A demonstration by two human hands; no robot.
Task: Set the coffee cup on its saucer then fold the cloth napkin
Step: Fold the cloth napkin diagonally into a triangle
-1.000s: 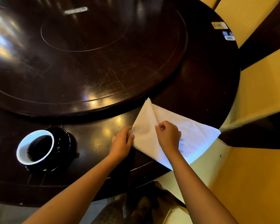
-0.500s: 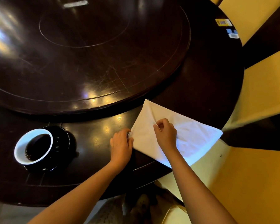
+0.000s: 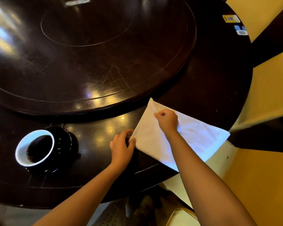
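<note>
Right hand point(image 3: 167, 122) has crept up the crease toward the far tip of the napkin point(image 3: 194, 139), pinching cloth; left hand point(image 3: 122, 145) pinches the near-left corner.

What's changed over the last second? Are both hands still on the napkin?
Yes, both hands are still on it. The right hand, still pinching the napkin, has slid away from the person toward the cloth's far tip. The left hand has stayed put, gripping the napkin's left corner. The napkin's outline looks unchanged, and so does the coffee cup on its saucer.
</note>
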